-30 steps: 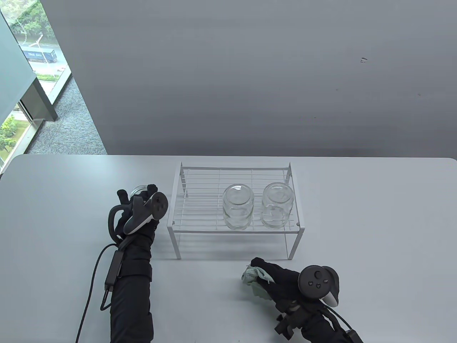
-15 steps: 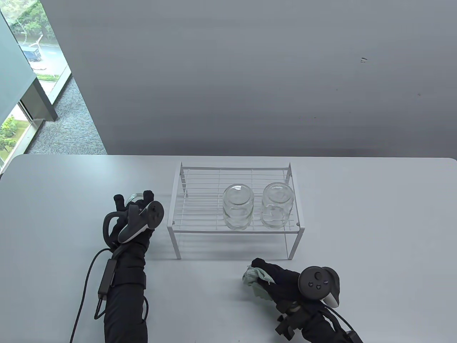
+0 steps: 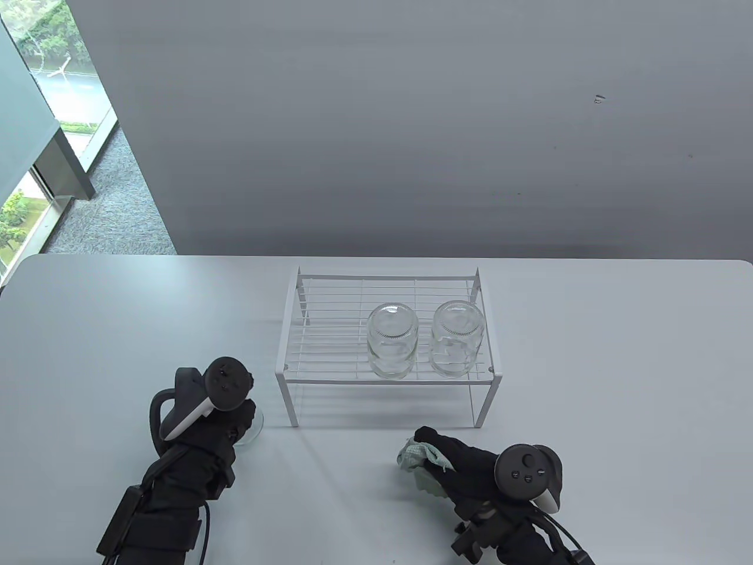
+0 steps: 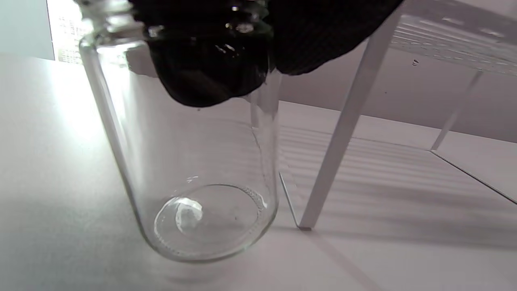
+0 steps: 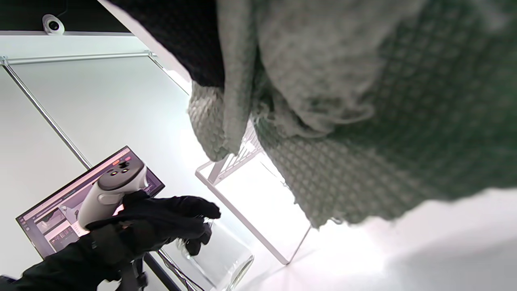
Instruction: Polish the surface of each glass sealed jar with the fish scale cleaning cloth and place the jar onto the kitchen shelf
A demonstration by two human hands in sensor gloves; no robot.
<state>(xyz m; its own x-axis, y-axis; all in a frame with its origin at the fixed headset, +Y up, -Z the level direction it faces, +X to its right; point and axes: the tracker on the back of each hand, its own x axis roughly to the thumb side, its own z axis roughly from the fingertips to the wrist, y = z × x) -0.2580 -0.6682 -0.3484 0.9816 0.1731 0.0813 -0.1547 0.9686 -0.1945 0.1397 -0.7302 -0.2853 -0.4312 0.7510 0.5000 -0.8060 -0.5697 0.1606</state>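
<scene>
My left hand (image 3: 232,421) grips a clear glass jar (image 3: 254,425) by its mouth, just left of the shelf's front left leg. In the left wrist view the jar (image 4: 194,161) hangs tilted below my fingers (image 4: 210,60), its base close to the table. My right hand (image 3: 459,465) holds the crumpled pale green cloth (image 3: 419,456) at the front right, apart from the jar. The cloth (image 5: 343,121) fills the right wrist view, which also shows the left hand (image 5: 161,226) and jar (image 5: 222,258). Two more glass jars (image 3: 392,347) (image 3: 457,344) stand on the white wire shelf (image 3: 388,382).
The shelf's front left leg (image 4: 343,133) stands close to the right of the held jar. The left part of the shelf top (image 3: 323,329) holds nothing. A window (image 3: 35,147) is at the far left beyond the table.
My left hand has carried the jar from beside the shelf's left side toward me, down to the shelf's front left leg. The right hand with the cloth has stayed in place.
</scene>
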